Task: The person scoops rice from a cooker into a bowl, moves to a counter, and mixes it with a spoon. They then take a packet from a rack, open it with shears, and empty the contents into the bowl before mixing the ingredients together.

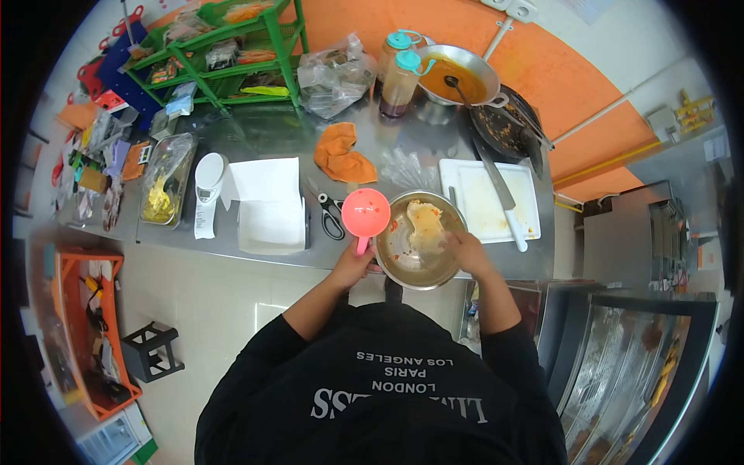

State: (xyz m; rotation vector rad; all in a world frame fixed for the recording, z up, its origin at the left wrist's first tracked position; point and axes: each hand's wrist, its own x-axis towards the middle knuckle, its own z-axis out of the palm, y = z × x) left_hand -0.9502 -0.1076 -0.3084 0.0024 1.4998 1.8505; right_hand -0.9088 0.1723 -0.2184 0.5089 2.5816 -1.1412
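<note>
My left hand (353, 267) is closed around the handle of a pink plastic scoop (366, 213), whose round cup has small food bits in it. The scoop sits at the left rim of a steel mixing bowl (403, 277), and some of my left fingers reach under that rim. In the bowl lies a pale, mashed dough-like lump (424, 225) with orange-red bits, more of which stick to the wall. My right hand (469, 256) is at the bowl's right side, its blurred fingertips by the lump; whether they grip any of it cannot be made out.
Scissors (332, 221), an open white box (271, 225) and a kitchen scale (210, 172) are left of the bowl. Rightward, a knife (500, 186) lies across a white cutting board (465, 174). Behind stand an orange cloth (343, 155), squeeze bottles (399, 85) and a sauce pan (484, 74).
</note>
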